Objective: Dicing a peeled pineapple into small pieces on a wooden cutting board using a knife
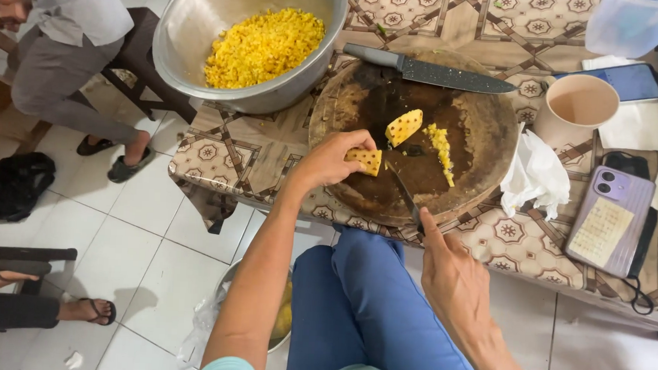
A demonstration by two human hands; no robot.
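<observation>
Yellow fruit is what we see in the middle of the frame: our left hand (335,159) pinches a small pineapple slab (365,161) against the round wooden cutting board (482,133), while our right hand (448,270), lower centre, is closed around a slim knife (402,190) whose blade tip points at that slab. A second chunk (404,127) and a line of diced bits (441,146) lie just beyond. We judge the cut goes best with fingertips curled back from the edge and the slab flat. A steel bowl (195,28) of diced fruit sits upper left; a larger knife (432,70) rests at the board's far rim. The slim knife's handle is hidden inside our fist, and the bowl below the table is mostly blocked by our arm.
</observation>
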